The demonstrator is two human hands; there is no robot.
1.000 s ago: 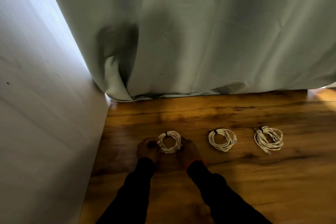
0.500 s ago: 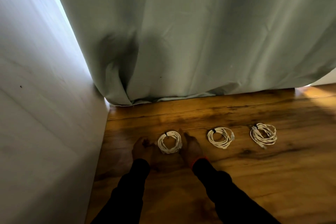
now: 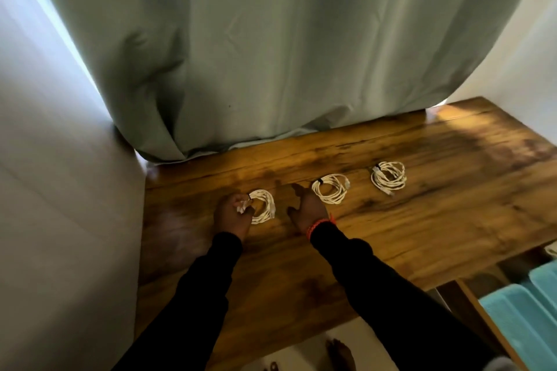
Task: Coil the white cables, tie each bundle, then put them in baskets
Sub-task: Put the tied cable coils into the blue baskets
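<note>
**Three coils tied, none binned yet**

Three white coils in a row across the table (image 3: 422,235), running 9 to 3 o'clock: left coil (image 3: 265,210), middle coil (image 3: 331,188), right coil (image 3: 388,178). Each well apart from its neighbour, probably so the loops stay untangled and each can be lifted alone. Dark tie visible on the middle coil at its 10 o'clock edge, another on the right coil; left coil shows a dark spot at its 9 o'clock edge under the fingers, likely a tie too.

Left hand (image 3: 233,215) curled closed on the left coil's 9 o'clock side, fingers pinching the strands and a white plug end; coil lying flat on the wood, not lifted. Grip at the tie point, probably so the loops hang together when raised.

Right hand (image 3: 309,208) open, fingers loosely spread, holding nothing; resting on or just above the wood between left and middle coils, fingertips just beside the middle coil, contact unclear.

Teal bins (image 3: 524,319) below the table edge at 4 o'clock, possibly the baskets. Curtain (image 3: 271,54) hanging at 12 o'clock.
</note>
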